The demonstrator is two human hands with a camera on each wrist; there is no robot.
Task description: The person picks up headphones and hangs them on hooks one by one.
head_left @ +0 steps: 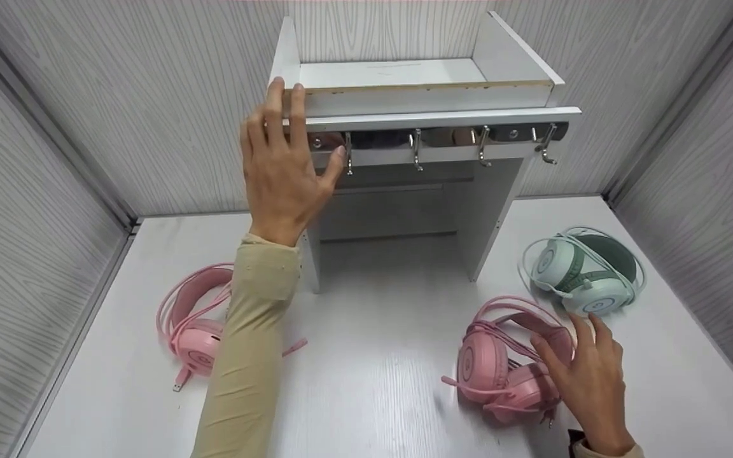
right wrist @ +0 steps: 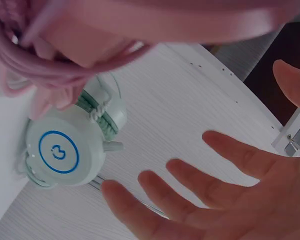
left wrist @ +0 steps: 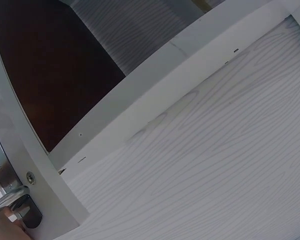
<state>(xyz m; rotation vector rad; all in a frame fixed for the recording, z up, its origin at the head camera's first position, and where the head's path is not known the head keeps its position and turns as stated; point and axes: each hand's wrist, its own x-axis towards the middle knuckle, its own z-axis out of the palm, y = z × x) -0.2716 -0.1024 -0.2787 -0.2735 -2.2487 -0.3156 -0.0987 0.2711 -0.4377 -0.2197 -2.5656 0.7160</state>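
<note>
My left hand (head_left: 284,175) rests on the left end of the white shelf unit's hook rail (head_left: 449,137), fingers fairly straight and pointing up, thumb beside the leftmost hook (head_left: 349,152). In the left wrist view, only a bit of the hand (left wrist: 4,229) shows beside a hook (left wrist: 10,199). At the lower right, my right hand (head_left: 592,375) reaches over the right side of a pink headset (head_left: 484,362), its cable wound in loops. The right wrist view shows that hand's fingers (right wrist: 215,180) spread, with nothing between them, and the pink headset (right wrist: 105,30) close by.
A mint-green headset (head_left: 586,273) lies at the right, beyond the right hand. Another pink headset (head_left: 198,343) lies at the left, partly behind the left sleeve (head_left: 245,356). The shelf unit stands against the back wall, with wood-grain panels (head_left: 29,210) at both sides.
</note>
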